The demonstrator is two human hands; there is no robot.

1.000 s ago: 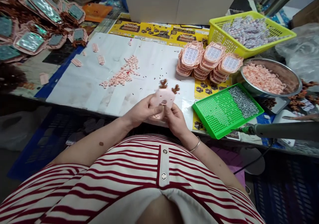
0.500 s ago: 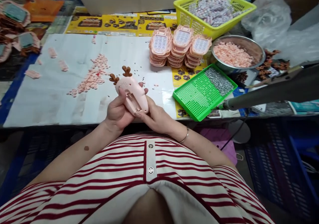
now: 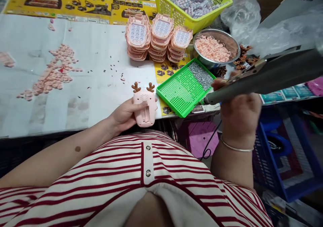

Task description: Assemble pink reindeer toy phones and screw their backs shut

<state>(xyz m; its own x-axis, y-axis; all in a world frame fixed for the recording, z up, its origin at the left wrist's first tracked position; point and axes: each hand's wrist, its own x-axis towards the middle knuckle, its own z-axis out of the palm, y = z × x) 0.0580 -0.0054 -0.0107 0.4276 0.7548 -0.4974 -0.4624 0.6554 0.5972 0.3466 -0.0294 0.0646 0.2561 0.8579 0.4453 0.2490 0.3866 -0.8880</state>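
Observation:
In my left hand is a pink plastic toy phone, back side up, with two brown antlers at its far end. Its long battery slot is uncovered, and my thumb lies across the slot's upper end. My right hand, slightly blurred, is wrapped round a dark electric screwdriver, which hides part of the palm. Fingertips show on the tool's far side. The screwdriver's tip points left, over the near right edge of a green tray with small silver screws in its far part.
Stacks of pink phone faces stand behind the tray. Beyond are a yellow basket of small printed parts and a steel bowl of pink pieces. Small pink pieces are heaped at the left of the white table cover.
My right hand has left the toy phone and gone right to the screwdriver. My left hand keeps the phone, now more upright and further right. The view has turned right.

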